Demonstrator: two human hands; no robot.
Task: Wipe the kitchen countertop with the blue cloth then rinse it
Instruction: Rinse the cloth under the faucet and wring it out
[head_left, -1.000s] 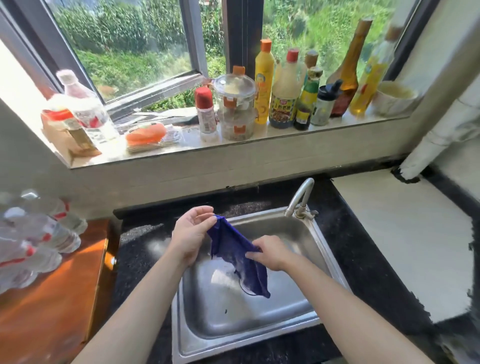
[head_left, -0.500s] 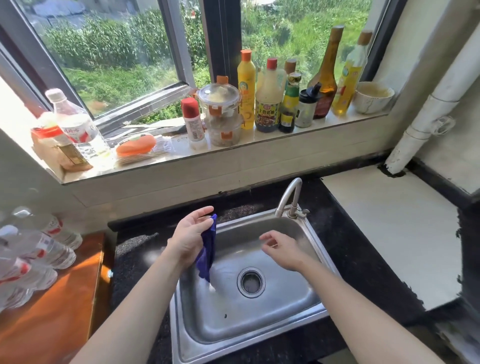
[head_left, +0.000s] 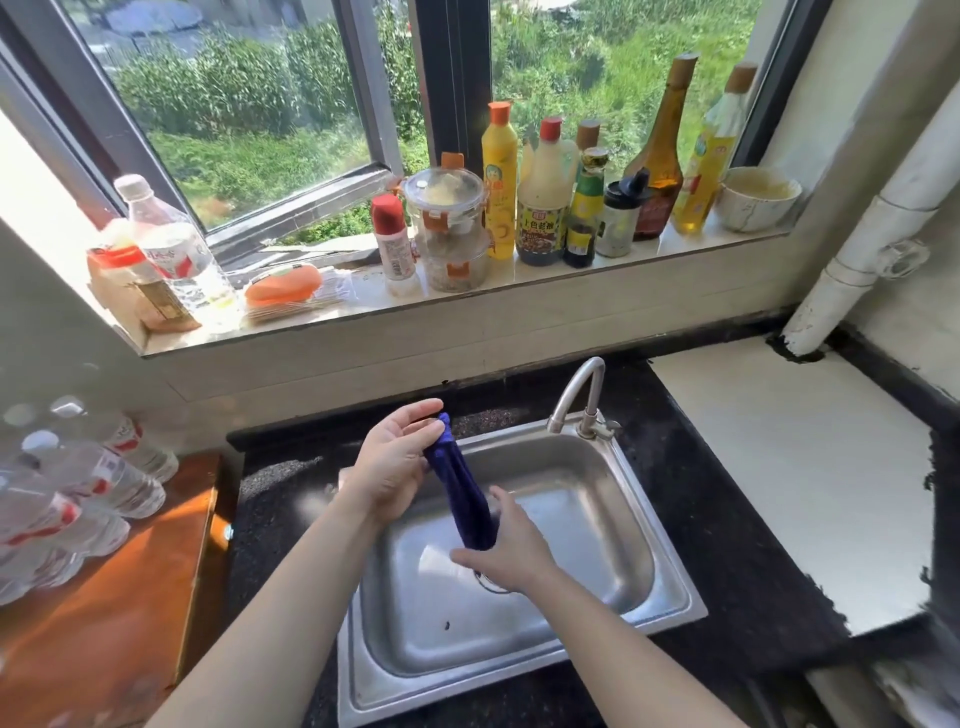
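Over the sink (head_left: 582, 493), my left hand (head_left: 397, 460) is pinching the blue cloth's (head_left: 462, 493) top and my right hand (head_left: 511, 553) is curling its fingers round the hanging end. I judge rinsing is starting. The tap (head_left: 579, 387) behind the sink looks dry and probably needs opening next.

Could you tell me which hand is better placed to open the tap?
Probably the right hand: the curved metal tap stands on its side, while the left hand holds up the dark blue cloth.

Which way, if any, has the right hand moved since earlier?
Yes: the right hand moved away from the faucet, towards the camera, onto the lower end of the blue cloth.
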